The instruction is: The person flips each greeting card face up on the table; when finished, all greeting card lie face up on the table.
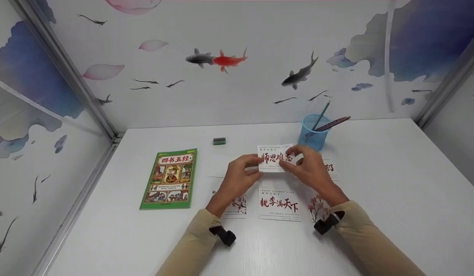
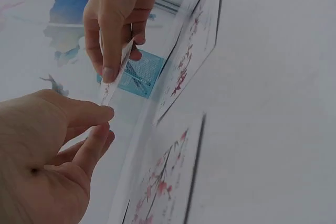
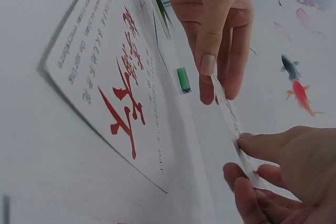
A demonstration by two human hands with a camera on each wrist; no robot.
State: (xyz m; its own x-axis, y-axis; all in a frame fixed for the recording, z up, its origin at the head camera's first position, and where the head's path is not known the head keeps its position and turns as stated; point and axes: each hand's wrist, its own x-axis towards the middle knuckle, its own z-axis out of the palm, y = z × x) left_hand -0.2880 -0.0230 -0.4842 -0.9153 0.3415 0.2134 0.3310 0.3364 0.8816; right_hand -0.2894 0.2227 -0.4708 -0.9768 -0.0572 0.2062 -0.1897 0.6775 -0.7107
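Note:
Both hands hold up a small white card (image 1: 274,158) with red Chinese characters, above the table. My left hand (image 1: 240,177) pinches its left edge between thumb and fingers. At the opposite edge, the right hand (image 1: 311,170) grips it the same way; in the right wrist view the card (image 3: 227,109) appears nearly edge-on between the hands. Below lies a similar card (image 1: 279,205) with red lettering. A card with a blossom branch (image 1: 238,209) lies partly hidden under the left forearm, and a flower card (image 1: 317,207) by the right wrist. Another lettered card (image 1: 332,168) is partly covered by the right hand.
A green illustrated book (image 1: 169,179) lies at the left. Farther back sits a small green block (image 1: 219,141), perhaps an eraser. A blue mesh cup (image 1: 312,140) with pencils stands behind the right hand. Walls with painted fish enclose the white table (image 1: 394,184).

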